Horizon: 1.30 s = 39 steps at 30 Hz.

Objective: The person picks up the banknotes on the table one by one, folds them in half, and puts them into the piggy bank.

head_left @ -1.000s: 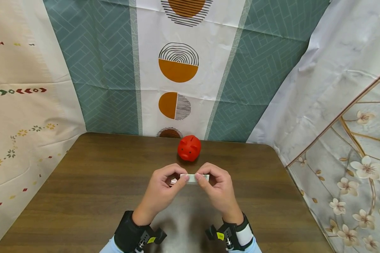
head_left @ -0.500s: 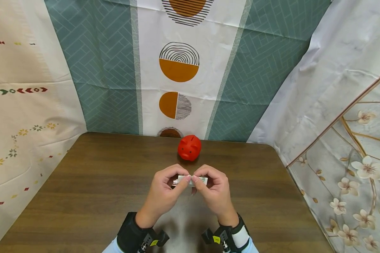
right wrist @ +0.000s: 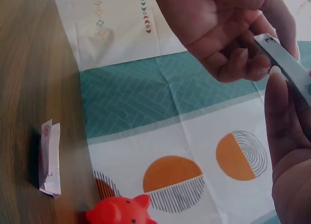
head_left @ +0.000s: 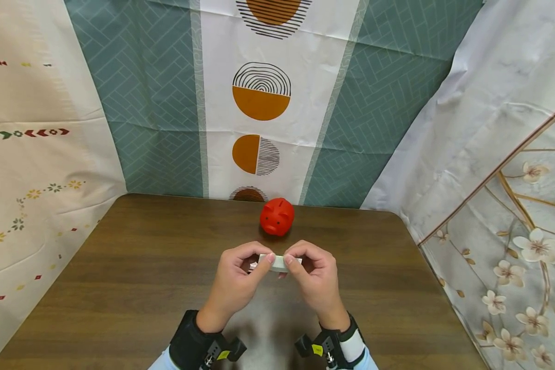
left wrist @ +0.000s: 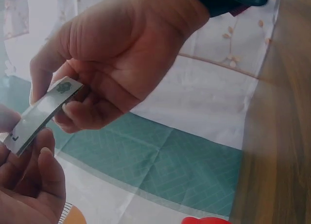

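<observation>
Both hands pinch a narrow, pale green folded banknote (head_left: 279, 263) near its two ends, above the table. My left hand (head_left: 236, 275) grips it at one end and my right hand (head_left: 319, 277) at the other, thumbs on the near face. Printed marks show on the note (left wrist: 48, 107) in the left wrist view, where the right hand (left wrist: 112, 54) appears across from the left hand (left wrist: 34, 185). A pinkish folded banknote (right wrist: 50, 161) stands on the tabletop in the right wrist view; in the head view the hands mostly hide it.
A red piggy bank (head_left: 276, 217) with a slot on its back stands just beyond the hands, near the far edge of the brown wooden table (head_left: 166, 241). Patterned cloths (head_left: 157, 103) hang behind and at the sides.
The fingertips came close together at the note's middle half a second ago and are now spread apart again along it. The piggy bank has not moved.
</observation>
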Each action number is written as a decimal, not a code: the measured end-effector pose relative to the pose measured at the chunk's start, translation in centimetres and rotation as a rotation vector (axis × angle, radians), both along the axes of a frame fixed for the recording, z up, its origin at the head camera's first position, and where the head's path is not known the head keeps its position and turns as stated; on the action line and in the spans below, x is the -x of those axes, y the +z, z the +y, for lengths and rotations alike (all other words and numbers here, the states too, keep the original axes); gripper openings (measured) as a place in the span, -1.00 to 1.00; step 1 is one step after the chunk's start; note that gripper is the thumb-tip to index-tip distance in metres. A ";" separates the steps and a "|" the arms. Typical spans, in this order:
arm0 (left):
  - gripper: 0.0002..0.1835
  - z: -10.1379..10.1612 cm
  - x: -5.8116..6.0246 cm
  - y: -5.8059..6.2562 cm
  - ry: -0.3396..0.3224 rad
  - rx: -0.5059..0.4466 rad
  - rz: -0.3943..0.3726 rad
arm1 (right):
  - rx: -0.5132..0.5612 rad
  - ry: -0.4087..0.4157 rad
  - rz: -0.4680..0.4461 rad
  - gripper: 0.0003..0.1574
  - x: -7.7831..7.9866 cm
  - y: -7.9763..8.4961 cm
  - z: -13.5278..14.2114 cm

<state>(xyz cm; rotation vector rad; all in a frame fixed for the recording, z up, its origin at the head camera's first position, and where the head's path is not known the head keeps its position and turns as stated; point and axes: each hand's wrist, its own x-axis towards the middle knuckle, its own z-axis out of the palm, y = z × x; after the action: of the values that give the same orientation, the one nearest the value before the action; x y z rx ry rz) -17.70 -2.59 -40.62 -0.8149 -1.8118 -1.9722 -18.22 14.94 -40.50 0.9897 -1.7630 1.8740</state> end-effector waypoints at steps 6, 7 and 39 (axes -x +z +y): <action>-0.88 -0.3 0.2 0.0 0.029 -0.006 -0.017 | -0.010 -0.077 0.001 -0.82 0.1 0.2 0.4; -0.89 -0.3 0.2 0.0 0.040 -0.014 -0.014 | -0.012 -0.091 -0.005 -0.82 0.1 0.2 0.5; -0.93 -0.9 0.4 0.3 0.039 -0.083 -0.089 | 0.011 -0.167 -0.052 -0.85 0.2 0.1 0.8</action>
<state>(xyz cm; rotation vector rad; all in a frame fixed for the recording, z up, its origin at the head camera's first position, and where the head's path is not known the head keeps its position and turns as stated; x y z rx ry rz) -18.11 -3.48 -40.36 -0.6721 -1.7664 -2.0740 -18.40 15.75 -40.41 0.7700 -1.8033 1.8175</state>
